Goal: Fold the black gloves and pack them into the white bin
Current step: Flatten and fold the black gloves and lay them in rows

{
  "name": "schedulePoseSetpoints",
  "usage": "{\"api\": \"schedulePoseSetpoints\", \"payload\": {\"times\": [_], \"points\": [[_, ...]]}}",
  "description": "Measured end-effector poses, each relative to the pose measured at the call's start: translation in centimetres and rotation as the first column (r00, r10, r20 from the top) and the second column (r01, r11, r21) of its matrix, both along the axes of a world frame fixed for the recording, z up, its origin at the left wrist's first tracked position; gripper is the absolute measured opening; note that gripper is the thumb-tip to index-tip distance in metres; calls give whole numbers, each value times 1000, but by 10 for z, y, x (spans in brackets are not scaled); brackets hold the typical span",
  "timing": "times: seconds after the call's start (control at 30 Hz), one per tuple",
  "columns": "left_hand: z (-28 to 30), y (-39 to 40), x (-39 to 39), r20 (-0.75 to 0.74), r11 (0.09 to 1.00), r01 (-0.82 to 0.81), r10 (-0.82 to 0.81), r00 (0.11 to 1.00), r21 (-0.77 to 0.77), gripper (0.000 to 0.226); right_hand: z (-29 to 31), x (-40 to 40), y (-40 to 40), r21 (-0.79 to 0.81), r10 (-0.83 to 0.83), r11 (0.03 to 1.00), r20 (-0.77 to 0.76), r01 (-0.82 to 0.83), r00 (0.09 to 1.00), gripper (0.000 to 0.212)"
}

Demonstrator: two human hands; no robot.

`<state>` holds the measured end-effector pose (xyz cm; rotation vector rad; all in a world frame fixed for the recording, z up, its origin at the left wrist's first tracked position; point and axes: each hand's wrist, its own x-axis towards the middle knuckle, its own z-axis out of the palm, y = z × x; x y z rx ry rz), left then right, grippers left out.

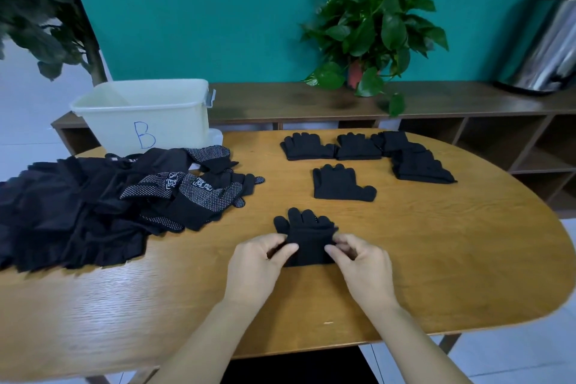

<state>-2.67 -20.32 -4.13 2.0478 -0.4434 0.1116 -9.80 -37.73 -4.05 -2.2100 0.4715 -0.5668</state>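
A black glove [307, 238] lies on the wooden table [436, 259] with its fingers pointing away from me. My left hand [257, 265] pinches its left edge and my right hand [361, 268] pinches its right edge near the cuff. Beyond it lies a folded black glove [339, 182]. Several more folded gloves [367, 146] sit in a row further back. A big heap of unfolded black gloves [103, 199], some with white dots, covers the table's left side. The white bin [143, 112] marked "B" stands at the back left.
A low wooden shelf [467, 103] runs behind the table along a teal wall. On it stand a potted green plant [371, 31] and a metal urn [548, 47]. A dark plant [40, 9] fills the top left corner.
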Motion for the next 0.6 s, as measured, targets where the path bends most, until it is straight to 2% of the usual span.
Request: {"api": "schedulePoseSetpoints", "payload": {"times": [0.1, 0.3, 0.5, 0.6], "points": [[-1, -11, 6, -39, 993, -118, 117, 992, -21, 34, 0, 10, 0, -36, -51, 998, 16, 52, 999, 24], [-6, -18, 13, -109, 976, -219, 218, 970, 5, 31, -6, 26, -2, -160, -51, 985, 39, 57, 998, 22], [-2, -19, 13, -105, 974, -221, 225, 969, 42, 34, -7, 27, -1, -251, -21, 967, 50, 33, 999, 20], [4, -11, 10, -109, 983, -184, 183, 977, 1, 34, -5, 22, -3, -236, -22, 971, 63, 36, 998, 23]]}}
